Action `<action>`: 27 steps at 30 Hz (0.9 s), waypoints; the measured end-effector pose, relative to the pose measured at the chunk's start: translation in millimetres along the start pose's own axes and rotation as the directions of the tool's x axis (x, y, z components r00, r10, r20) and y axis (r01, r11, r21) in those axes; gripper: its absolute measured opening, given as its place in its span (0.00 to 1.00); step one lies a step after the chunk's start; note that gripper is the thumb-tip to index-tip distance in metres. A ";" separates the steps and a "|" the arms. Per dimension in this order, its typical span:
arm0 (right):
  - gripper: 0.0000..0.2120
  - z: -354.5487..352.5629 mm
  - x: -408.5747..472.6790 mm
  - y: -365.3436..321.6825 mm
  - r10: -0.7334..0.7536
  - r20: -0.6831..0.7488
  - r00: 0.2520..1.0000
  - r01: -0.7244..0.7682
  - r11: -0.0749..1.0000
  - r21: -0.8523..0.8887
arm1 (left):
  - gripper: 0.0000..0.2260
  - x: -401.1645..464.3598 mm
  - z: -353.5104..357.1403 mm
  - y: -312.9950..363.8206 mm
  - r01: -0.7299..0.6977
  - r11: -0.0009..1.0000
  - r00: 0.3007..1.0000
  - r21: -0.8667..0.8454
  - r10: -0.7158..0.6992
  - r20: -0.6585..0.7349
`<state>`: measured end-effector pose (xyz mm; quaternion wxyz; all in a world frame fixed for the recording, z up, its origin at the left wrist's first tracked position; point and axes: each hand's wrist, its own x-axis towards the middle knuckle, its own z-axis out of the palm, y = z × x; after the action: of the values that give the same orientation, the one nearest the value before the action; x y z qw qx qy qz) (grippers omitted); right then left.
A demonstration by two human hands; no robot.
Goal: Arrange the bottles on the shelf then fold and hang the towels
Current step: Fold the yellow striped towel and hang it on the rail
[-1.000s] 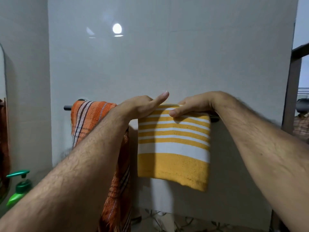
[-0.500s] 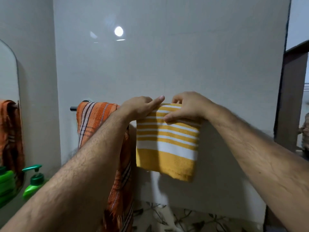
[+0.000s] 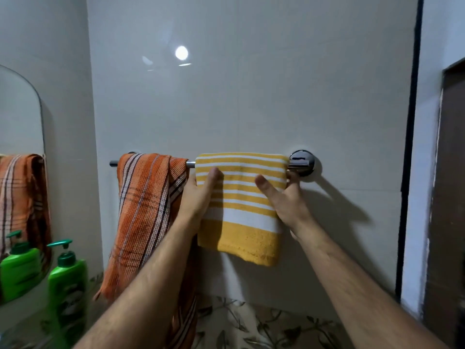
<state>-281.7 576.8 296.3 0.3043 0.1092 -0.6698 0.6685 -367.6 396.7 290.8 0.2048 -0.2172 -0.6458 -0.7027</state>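
Yellow towel [image 3: 241,207] between both hands

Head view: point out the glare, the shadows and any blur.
Head view: a round lamp reflection glares on the glossy wall tile; the right hand and forearm throw a hard shadow rightward across the wall, so the light comes from the left; the door frame at the right edge is smeared by motion blur; the yellow striped towel is sharp.
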 end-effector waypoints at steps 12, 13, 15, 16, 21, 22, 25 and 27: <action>0.29 -30.1 22.7 10.8 -0.144 -0.111 0.983 0.111 0.958 -0.263 | 0.38 -8.1 26.1 -4.3 -0.172 0.946 0.982 0.276 0.186 -0.026; 0.32 -32.5 21.2 11.3 -0.140 -0.103 0.985 0.107 0.954 -0.279 | 0.38 -9.4 26.1 -5.6 -0.177 0.948 0.982 0.263 0.187 -0.015; 0.33 -33.7 18.5 12.8 -0.105 -0.041 0.994 0.092 0.963 -0.252 | 0.36 -12.1 24.3 -11.0 -0.197 0.942 0.979 0.271 0.203 0.006; 0.32 -33.3 17.4 14.6 -0.080 0.013 0.997 0.081 0.976 -0.201 | 0.35 -13.5 22.7 -14.6 -0.203 0.935 0.978 0.290 0.208 0.013; 0.29 -40.4 11.5 23.7 0.003 0.157 0.988 0.017 0.992 -0.127 | 0.31 -22.8 19.0 -19.7 -0.198 0.892 0.977 0.407 0.214 0.006; 0.26 -42.9 10.2 26.1 -0.019 0.128 0.992 0.042 0.983 -0.176 | 0.31 -23.4 20.4 -20.9 -0.187 0.878 0.978 0.441 0.209 -0.002; 0.14 -39.7 4.4 35.4 -0.111 0.002 0.994 0.106 0.942 -0.317 | 0.34 -26.8 19.5 -26.9 -0.120 0.841 0.985 0.527 0.168 -0.045; 0.13 -31.3 -2.3 40.5 -0.141 -0.054 0.989 0.112 0.924 -0.367 | 0.35 -30.6 13.5 -27.2 -0.091 0.836 0.986 0.541 0.153 -0.070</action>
<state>-294.2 609.6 259.0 0.3880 0.0677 -0.7606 0.5161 -357.3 412.6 252.0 0.3370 -0.1529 -0.7887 -0.4909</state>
